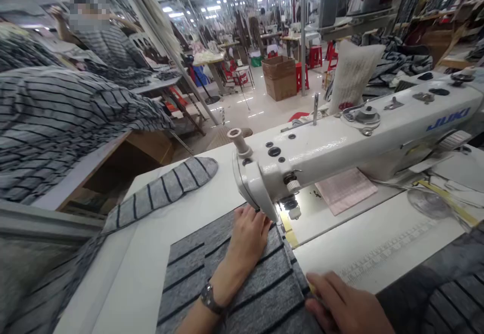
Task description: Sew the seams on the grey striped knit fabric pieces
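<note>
Grey fabric with black stripes lies on the white table, its top end under the head of a white sewing machine. Close to the needle area, my left hand presses on the cloth with bent fingers; a dark watch is on that wrist. At the lower right, my right hand pinches the fabric's right edge between thumb and fingers. Another striped piece lies on the table to the left. Behind the needle area rests a folded pink cloth.
Striped fabric is heaped at the left over a cardboard box. A person in a striped top stands beyond it. Farther back are an open carton, red stools and a metal pole. A ruler scale marks the table's right side.
</note>
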{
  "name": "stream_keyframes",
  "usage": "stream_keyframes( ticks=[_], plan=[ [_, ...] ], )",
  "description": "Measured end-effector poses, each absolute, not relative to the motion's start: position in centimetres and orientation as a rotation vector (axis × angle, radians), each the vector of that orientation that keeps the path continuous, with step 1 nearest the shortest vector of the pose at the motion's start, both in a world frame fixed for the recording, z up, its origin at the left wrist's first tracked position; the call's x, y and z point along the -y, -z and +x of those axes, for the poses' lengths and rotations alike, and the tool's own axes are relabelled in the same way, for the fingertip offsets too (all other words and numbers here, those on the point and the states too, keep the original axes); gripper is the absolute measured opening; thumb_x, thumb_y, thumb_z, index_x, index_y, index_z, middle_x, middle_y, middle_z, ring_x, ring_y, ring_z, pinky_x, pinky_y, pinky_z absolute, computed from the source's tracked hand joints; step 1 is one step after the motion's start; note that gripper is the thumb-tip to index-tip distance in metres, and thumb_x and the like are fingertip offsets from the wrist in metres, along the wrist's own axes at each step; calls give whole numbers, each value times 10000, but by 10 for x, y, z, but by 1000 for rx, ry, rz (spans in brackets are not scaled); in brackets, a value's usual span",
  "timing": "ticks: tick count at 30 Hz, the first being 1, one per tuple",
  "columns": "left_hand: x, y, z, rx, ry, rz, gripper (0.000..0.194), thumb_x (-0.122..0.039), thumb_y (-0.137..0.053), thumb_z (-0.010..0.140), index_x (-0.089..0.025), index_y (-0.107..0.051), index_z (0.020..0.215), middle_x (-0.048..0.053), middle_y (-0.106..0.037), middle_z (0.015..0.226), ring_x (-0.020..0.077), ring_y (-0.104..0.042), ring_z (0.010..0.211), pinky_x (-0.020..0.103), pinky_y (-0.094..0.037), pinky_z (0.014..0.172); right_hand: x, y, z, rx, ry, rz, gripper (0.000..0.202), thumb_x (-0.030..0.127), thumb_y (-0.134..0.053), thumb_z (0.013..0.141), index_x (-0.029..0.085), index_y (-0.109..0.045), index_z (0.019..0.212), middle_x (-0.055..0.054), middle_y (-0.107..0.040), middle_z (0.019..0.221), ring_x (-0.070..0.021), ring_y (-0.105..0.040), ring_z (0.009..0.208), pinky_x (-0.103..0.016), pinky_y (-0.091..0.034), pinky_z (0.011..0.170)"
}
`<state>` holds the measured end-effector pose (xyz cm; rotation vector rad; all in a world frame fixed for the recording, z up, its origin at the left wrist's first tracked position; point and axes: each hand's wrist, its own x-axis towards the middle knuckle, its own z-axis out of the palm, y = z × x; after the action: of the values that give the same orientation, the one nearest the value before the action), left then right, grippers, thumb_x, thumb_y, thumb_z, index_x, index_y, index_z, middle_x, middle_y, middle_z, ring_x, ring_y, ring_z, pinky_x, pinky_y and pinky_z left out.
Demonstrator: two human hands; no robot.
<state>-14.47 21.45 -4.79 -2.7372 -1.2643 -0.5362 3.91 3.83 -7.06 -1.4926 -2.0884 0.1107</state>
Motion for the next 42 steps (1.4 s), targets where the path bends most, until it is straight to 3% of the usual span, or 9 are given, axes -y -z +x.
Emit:
stream_keyframes(
  ticks=[3,6,10,14,19,23,27,34,42],
  plan=[
    [-203,50,-138,1148,605,-2727,183,-112,-497,938,-175,-604,804,45,-678,777,219,-633,754,375,-461,774,-66,60,20,2063,149,-1652,338,353,-329,1048,169,-549,869,-28,-585,675,-142,-564,436,-216,-362,321],
    [-188,47,-138,1059,639,-2725,209,-80,-438,959,-169,-614,889,47,-704,869,209,-646,808,410,-436,880,-81,51,2,2103,253,-1707,246,88,-399,947,202,-479,744,-33,-547,632,-164,-558,454,-236,-373,359],
    [-175,44,-150,954,674,-2768,244,-126,-404,987,-181,-614,1098,62,-698,1119,214,-637,1026,421,-406,978,-81,47,-7,2219,159,-1710,220,-35,-489,789,175,-534,836,-27,-573,686,-158,-572,487,-245,-340,378],
    [-169,47,-157,990,705,-2748,269,-160,-389,993,-155,-605,1154,99,-676,1148,233,-621,1052,390,-489,887,-90,52,13,2368,57,-1634,395,65,-598,789,167,-579,1170,-30,-622,810,-155,-592,507,-261,-283,390],
    [-161,47,-145,1219,458,-2683,246,-266,-493,965,-141,-615,1138,128,-664,1086,283,-636,947,414,-557,743,-148,35,79,2809,-11,-1394,525,163,-600,862,355,-529,1346,-21,-622,873,-163,-601,584,-248,-264,466],
    [-162,48,-134,1329,482,-2634,229,-273,-534,940,-126,-618,1096,132,-655,1034,281,-639,921,398,-576,748,-195,16,107,2992,-117,-1204,454,134,-554,874,331,-594,1281,-57,-633,1004,-179,-615,732,-246,-322,559],
    [-171,51,-130,1333,661,-2540,295,-331,-436,983,-110,-604,1082,139,-654,964,270,-646,854,367,-584,695,-210,7,106,2974,-276,-1253,305,111,-526,863,244,-675,1094,-48,-654,900,-190,-605,742,-262,-359,609],
    [-173,50,-132,1284,682,-2562,408,-363,-277,1013,-112,-598,1025,152,-643,906,273,-662,817,350,-585,653,-204,-7,98,2884,-480,-1335,298,62,-541,801,218,-676,1016,-26,-690,849,-184,-633,761,-248,-366,608],
    [-171,58,-138,1370,621,-2637,281,-377,-499,942,-163,-569,1110,142,-640,1030,269,-656,895,344,-591,720,-203,-2,92,2864,-400,-1378,293,73,-544,786,211,-689,1000,-45,-717,846,-194,-640,703,-266,-324,558]
  ],
)
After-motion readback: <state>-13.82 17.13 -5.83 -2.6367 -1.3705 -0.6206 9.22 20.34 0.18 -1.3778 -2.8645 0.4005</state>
